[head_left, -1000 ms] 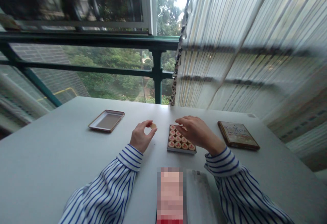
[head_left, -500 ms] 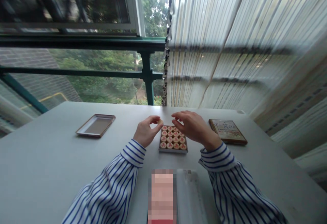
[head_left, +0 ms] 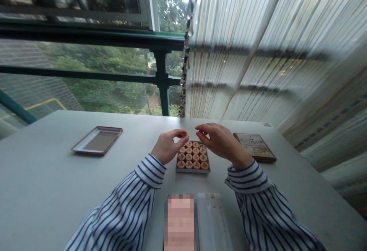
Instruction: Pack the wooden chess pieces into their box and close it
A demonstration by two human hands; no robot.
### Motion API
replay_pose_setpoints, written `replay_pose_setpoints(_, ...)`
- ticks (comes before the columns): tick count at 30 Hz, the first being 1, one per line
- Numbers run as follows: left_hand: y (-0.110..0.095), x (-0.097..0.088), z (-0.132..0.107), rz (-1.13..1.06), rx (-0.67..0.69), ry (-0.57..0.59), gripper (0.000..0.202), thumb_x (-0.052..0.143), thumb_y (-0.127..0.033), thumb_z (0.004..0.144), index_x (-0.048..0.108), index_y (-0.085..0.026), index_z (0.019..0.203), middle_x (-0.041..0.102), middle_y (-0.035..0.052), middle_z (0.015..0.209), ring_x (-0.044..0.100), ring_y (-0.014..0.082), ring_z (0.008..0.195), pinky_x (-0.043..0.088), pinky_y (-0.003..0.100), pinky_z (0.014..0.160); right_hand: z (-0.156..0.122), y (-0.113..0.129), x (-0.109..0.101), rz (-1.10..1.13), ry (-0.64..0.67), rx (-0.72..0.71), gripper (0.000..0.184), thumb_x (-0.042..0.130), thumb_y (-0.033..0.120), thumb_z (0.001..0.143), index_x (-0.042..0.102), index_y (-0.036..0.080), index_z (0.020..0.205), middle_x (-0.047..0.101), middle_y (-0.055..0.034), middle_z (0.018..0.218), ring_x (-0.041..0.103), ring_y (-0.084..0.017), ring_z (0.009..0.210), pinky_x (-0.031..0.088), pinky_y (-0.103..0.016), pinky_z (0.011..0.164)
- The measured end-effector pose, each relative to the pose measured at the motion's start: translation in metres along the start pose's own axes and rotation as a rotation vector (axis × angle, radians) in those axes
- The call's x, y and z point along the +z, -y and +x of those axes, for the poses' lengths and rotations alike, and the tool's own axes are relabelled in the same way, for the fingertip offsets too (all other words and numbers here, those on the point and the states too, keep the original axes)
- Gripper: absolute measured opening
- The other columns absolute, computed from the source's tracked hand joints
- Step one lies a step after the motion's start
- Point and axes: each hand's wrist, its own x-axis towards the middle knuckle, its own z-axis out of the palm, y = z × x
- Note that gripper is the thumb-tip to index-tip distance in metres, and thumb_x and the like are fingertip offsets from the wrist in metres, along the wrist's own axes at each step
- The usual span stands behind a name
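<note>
A round wooden Chinese chess piece (head_left: 187,135) is pinched between the thumb and index finger of my left hand (head_left: 169,144), above the back left of a shallow box (head_left: 192,171). Rows of Chinese chess pieces (head_left: 196,157) with red characters fill that box, lying face up. Over its back right corner hovers my right hand (head_left: 222,141), fingers bent and the thumb slightly apart from the fingertips. I see nothing between them. My fingers hide part of the back row.
A brown-rimmed, shallow box lid (head_left: 101,142) lies at the left of the white table (head_left: 51,190). To the right is a flat box with a printed cover (head_left: 256,146). A phone with a blurred screen (head_left: 180,220) and a translucent plastic case (head_left: 213,220) lie near me.
My left hand has moved slightly right with the piece, closer to my right hand. The right fingertips have drawn nearer together. The camera view has shifted a little.
</note>
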Motion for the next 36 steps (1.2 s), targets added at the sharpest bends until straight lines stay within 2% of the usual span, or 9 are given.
replay_pose_setpoints(4,-0.0036,-0.0014,0.0003,-0.064,-0.036,0.031,0.025,0.055,-0.035,0.076,0.066,-0.017,0.088,0.069,0.0041,0.082,0.062,0.0158,0.077,0.048,0.03,0.076,0.0005,0.0029,0.0007,0.003,0.011,-0.013,0.026,0.041,0.026,0.086,0.06,0.017,0.102,0.065,-0.0065,0.092,0.058,-0.017,0.085,0.042,-0.03,0.075)
replay_pose_setpoints(9,-0.0081,-0.0021,0.0016,-0.285,-0.142,0.078,0.026,0.059,-0.034,0.073,0.067,-0.014,0.087,0.069,0.0059,0.085,0.063,0.0167,0.079,0.049,0.031,0.076,0.001,0.0065,-0.0012,0.027,0.005,-0.022,0.025,0.042,0.025,0.085,0.06,0.018,0.101,0.065,-0.0065,0.091,0.058,-0.016,0.082,0.042,-0.029,0.073)
replay_pose_setpoints(15,-0.0104,-0.0037,0.004,-0.436,-0.256,0.079,0.026,0.063,-0.033,0.069,0.067,-0.013,0.084,0.07,0.0067,0.082,0.062,0.0168,0.076,0.048,0.032,0.074,0.001,0.0058,-0.0002,0.065,0.009,-0.015,0.025,0.043,0.025,0.085,0.061,0.019,0.101,0.065,-0.005,0.088,0.058,-0.016,0.082,0.042,-0.029,0.073)
replay_pose_setpoints(26,-0.0046,-0.0018,0.005,-0.625,-0.321,0.122,0.032,0.06,-0.037,0.072,0.066,-0.01,0.087,0.068,0.0097,0.082,0.061,0.0157,0.071,0.048,0.035,0.075,0.0012,0.0076,0.0033,0.097,0.037,-0.03,0.023,0.043,0.025,0.085,0.061,0.018,0.099,0.065,-0.0046,0.086,0.057,-0.015,0.081,0.042,-0.027,0.072)
replay_pose_setpoints(36,-0.0021,0.0016,0.005,-0.678,-0.323,0.084,0.031,0.061,-0.037,0.071,0.061,-0.01,0.086,0.066,0.0083,0.077,0.062,0.0159,0.068,0.05,0.035,0.071,0.0024,0.0089,0.0063,0.149,0.059,-0.028,0.024,0.042,0.029,0.086,0.062,0.02,0.097,0.066,-0.0039,0.082,0.058,-0.014,0.078,0.041,-0.026,0.068)
